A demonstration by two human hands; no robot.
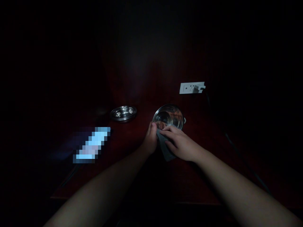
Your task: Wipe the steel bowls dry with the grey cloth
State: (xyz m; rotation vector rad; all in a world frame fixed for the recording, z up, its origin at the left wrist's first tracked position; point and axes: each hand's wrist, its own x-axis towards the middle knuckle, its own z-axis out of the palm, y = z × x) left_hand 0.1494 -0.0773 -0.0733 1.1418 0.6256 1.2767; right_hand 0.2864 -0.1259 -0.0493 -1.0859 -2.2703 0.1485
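A shiny metal pot [169, 115] is tilted with its opening facing me, and a small handle shows on its right side. My left hand [151, 137] is closed on the left of its rim, thumb up. My right hand [181, 143] presses a grey-green cloth [167, 151] against the near rim, with fingertips at the pot's mouth. The cloth hangs down below the rim between both hands. Part of the pot's near side is hidden by my hands and the cloth.
On the dark red table [132, 176], a shallow round metal dish or lid [123, 114] lies left of the pot. A lit, blurred-out screen [92, 145] is nearer, at left. A wall socket [189, 88] with a plug stands behind; a cable [246, 164] runs along the right.
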